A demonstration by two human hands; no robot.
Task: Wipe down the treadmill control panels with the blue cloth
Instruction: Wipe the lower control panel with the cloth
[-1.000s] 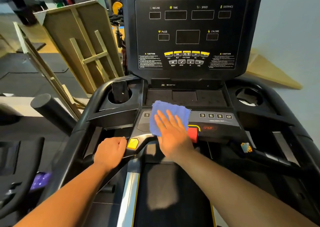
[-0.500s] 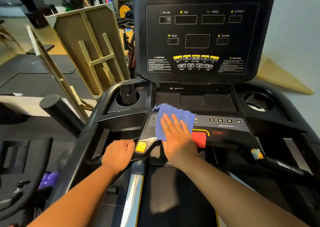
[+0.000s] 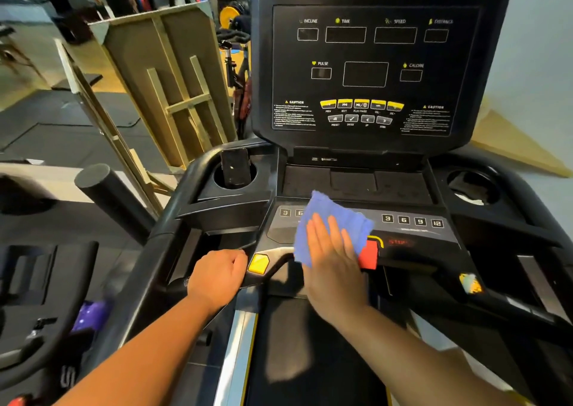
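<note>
The right hand (image 3: 333,260) is lying flat, fingers straight & together, pressing the blue cloth (image 3: 331,226) onto the lower control panel (image 3: 412,235). The cloth is spreading out past the fingertips, covering the panel's middle, its right edge touching the red stop button (image 3: 369,253). The left hand (image 3: 217,277) is curling round the handlebar (image 3: 273,269), just beside the yellow button (image 3: 258,263) — bracing, holding no cloth.

Outward: number keys are showing on both sides of the cloth, a couple at left (image 3: 291,213) & four at right (image 3: 411,220). Above, the flat tray (image 3: 353,182), then the upright display console (image 3: 378,64) w/ its dark screens, well apart from the cloth.

Progress, as a judgement: wiping is under way on the lower panel's centre only. Can't tell which parts are already clean; nothing is looking wet or streaked. Left to do, prob.: key rows at both ends, stop-button area, then the big upper console, which the cloth isn't reaching yet. So early-to-mid stage, w/ most of the panel area looking like it's waiting.

A phone (image 3: 235,167) is standing in the left cup holder (image 3: 217,177); wooden frames (image 3: 167,95) are leaning beyond.
</note>
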